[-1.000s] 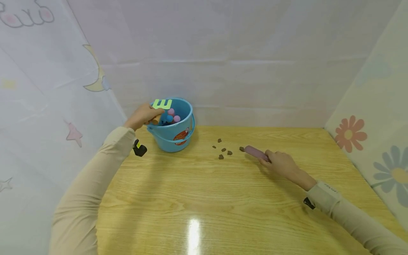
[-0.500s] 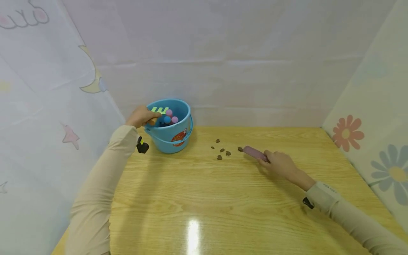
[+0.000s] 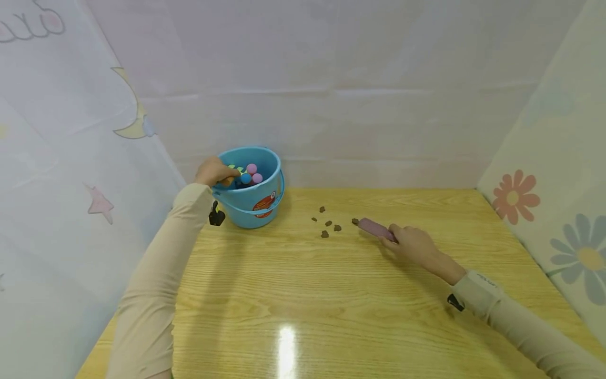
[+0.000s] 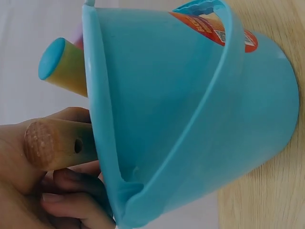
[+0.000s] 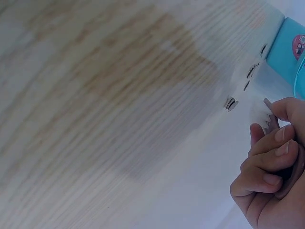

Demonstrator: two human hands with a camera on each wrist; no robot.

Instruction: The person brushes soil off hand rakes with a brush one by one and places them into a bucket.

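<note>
My left hand [image 3: 211, 171] is at the near-left rim of a light-blue bucket [image 3: 236, 199]. It grips the wooden handle [image 4: 62, 143] of a small rake, whose light-green tines [image 3: 240, 169] are partly hidden inside the bucket. In the left wrist view, the round handle end sticks out past my fingers. On the right side of the table, my right hand [image 3: 416, 247] holds a mauve brush [image 3: 375, 228]; white bristles [image 5: 267, 121] show below it in the right wrist view. The brush tip is at a brown crumb [image 3: 355, 221], and I cannot tell whether they touch.
Several more brown crumbs [image 3: 324, 234] lie scattered between bucket and brush on the wooden table [image 3: 341, 295]. Pink knobs [image 3: 252, 169] and a blue knob [image 3: 245, 178] poke up inside the bucket. Printed cloth [image 3: 312, 126] walls in the back and sides.
My left hand has lowered the rake, so its green tines have sunk from above the rim down into the bucket. The right hand and brush stay almost where they were.
</note>
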